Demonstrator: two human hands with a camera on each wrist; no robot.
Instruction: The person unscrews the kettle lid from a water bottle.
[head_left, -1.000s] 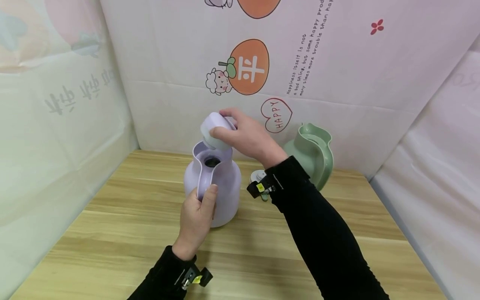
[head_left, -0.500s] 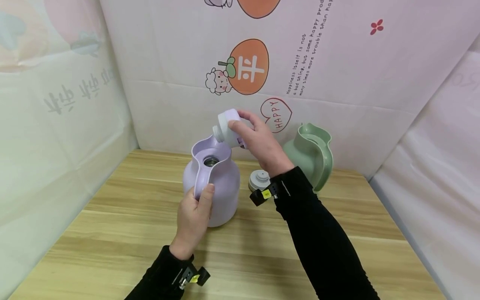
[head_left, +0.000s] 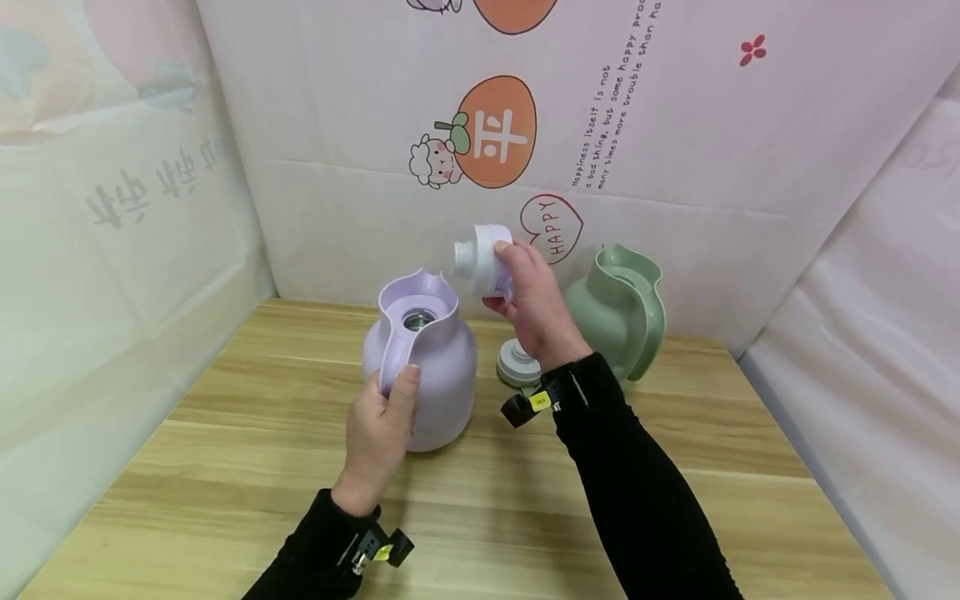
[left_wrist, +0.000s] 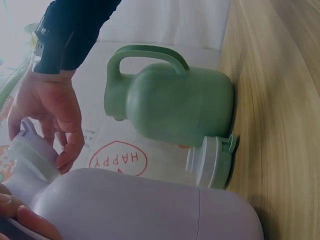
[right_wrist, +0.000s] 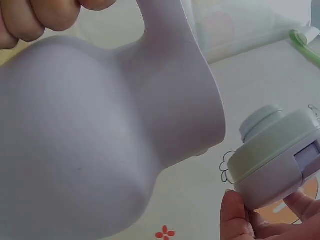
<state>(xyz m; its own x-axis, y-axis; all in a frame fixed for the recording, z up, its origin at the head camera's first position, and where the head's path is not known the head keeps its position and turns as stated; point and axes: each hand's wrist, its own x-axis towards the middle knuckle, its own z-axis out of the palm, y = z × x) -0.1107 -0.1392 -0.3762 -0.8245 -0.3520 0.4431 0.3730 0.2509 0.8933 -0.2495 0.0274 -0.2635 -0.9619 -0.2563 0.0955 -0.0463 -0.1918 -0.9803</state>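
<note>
A purple thermos jug (head_left: pixel 442 375) stands upright on the table, its round mouth uncovered. My left hand (head_left: pixel 378 429) grips the jug's handle, thumb along the top. Above and right of the spout, my right hand (head_left: pixel 536 304) holds the purple-and-white stopper (head_left: pixel 483 260), tilted so its narrow threaded neck points left. In the right wrist view the stopper (right_wrist: pixel 275 155) is apart from the jug's rim, with fingertips beneath its purple cap. The left wrist view shows the jug's body (left_wrist: pixel 145 205) close up and the right hand (left_wrist: pixel 50 112) around the stopper.
A green thermos jug (head_left: pixel 615 317) stands at the back right, partly behind the right hand. In front of it a green-and-white stopper (head_left: pixel 516 363) lies with its white neck up. A printed cloth (head_left: pixel 337 208) hangs behind the wooden table (head_left: pixel 225 467).
My right hand has moved right from over the jug's mouth, tilting the stopper sideways and uncovering the opening. The left hand keeps its grip, and the jug has shifted slightly left.
</note>
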